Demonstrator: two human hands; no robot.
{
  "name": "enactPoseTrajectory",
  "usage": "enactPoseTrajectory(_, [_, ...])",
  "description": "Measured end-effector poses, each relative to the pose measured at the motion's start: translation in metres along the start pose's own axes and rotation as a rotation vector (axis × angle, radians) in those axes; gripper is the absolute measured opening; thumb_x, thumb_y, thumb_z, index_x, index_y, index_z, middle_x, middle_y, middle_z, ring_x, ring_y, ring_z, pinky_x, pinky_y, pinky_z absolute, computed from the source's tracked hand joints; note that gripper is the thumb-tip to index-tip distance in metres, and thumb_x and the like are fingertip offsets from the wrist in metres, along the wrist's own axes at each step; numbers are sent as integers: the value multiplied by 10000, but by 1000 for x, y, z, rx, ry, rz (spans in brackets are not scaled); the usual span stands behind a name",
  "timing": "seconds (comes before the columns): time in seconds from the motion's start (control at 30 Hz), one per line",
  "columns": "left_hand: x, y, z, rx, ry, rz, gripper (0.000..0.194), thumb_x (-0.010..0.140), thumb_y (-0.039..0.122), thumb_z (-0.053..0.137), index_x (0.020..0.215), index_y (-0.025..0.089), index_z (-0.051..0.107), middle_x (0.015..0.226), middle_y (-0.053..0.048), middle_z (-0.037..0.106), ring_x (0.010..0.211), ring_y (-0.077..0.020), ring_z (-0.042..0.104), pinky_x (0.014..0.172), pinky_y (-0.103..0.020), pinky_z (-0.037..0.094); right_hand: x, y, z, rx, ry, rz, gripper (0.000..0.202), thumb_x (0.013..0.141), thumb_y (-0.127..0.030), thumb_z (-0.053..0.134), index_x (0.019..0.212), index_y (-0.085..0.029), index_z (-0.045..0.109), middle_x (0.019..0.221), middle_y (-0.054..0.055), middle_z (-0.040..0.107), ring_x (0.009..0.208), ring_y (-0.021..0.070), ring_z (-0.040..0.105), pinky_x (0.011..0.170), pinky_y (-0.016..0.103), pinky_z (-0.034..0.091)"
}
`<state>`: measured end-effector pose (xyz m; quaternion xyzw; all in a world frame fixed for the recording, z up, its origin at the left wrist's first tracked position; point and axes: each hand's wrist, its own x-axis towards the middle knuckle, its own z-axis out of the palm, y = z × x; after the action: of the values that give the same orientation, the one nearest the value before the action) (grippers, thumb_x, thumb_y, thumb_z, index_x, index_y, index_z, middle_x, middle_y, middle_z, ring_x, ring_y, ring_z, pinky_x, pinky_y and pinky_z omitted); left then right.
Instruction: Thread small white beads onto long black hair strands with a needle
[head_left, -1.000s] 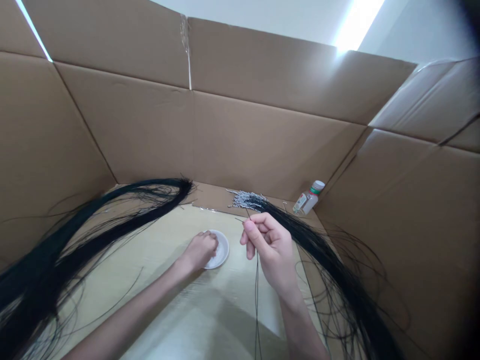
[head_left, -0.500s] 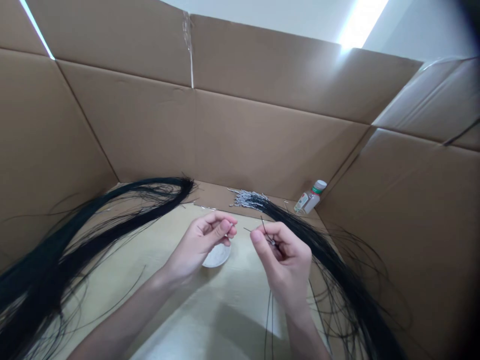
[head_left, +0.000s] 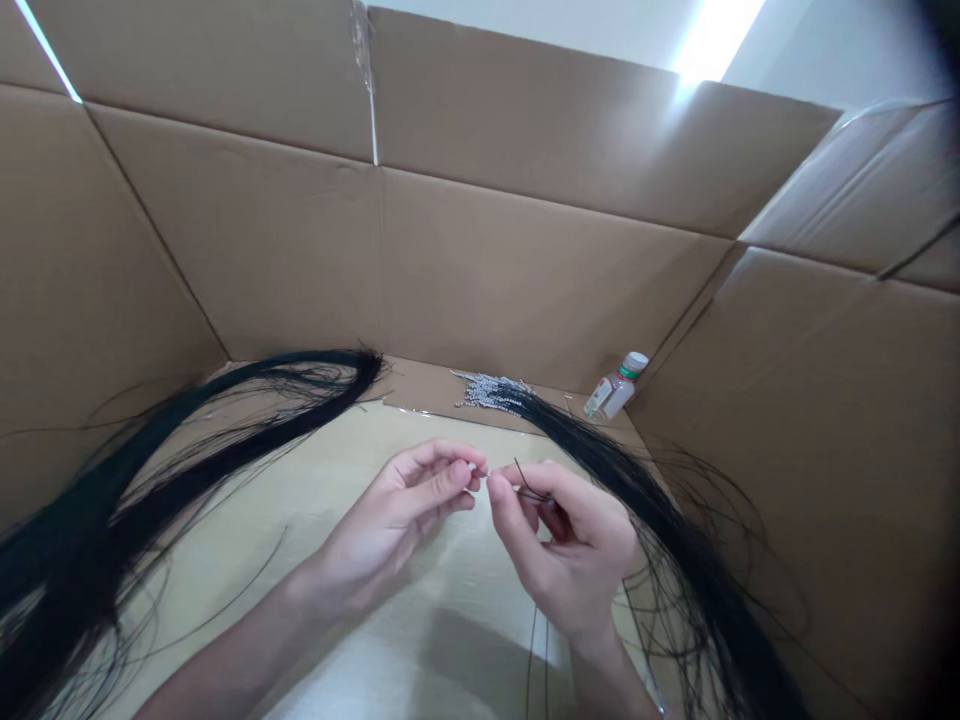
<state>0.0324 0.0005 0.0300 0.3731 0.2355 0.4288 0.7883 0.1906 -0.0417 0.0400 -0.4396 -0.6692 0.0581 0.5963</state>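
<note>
The left hand (head_left: 409,500) pinches a tiny white bit (head_left: 472,466). Right beside it, the right hand (head_left: 570,545) holds thin black string (head_left: 523,481). Farther back are shiny beads (head_left: 491,392) and a little bottle (head_left: 615,387) near the cardboard wall (head_left: 525,290).

Makeshift workspace within cardboard walls (head_left: 540,270)

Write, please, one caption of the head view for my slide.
Close together, left hand pinches a tiny pale piece and right hand holds thin black cord.
</note>
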Motion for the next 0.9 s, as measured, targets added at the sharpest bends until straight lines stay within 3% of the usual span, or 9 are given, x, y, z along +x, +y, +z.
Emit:
enactPoseTrajectory(0.17, [1, -2, 3, -49, -6, -42, 165, 840, 325, 842, 934, 203, 781, 934, -18, 742, 931, -167, 688, 906, -289, 551, 2, 0, 1, -17, -12, -24, 100, 886, -120, 689, 829, -202, 689, 566, -85, 469, 438, 59, 347, 426, 210, 315])
enactPoseTrajectory(0.37, [2, -2, 6, -174, -18, -83, 115, 853, 248, 833, 919, 172, 778, 931, -18, 757, 906, -134, 714, 854, -228, 589, 2, 1, 2, -17, -19, -19, 102, 878, -112, 688, 817, -194, 683, 558, -92, 439, 447, 55, 368, 431, 205, 308])
enactPoseTrajectory(0.9, [2, -1, 11, -319, 18, -153, 169, 765, 165, 897, 882, 125, 781, 890, -32, 756, 844, -115, 727, 810, -191, 618, 1, 2, 2, -31, -12, -27, 113, 870, -97, 696, 832, -203, 690, 551, -103, 417, 442, 56, 351, 444, 206, 335])
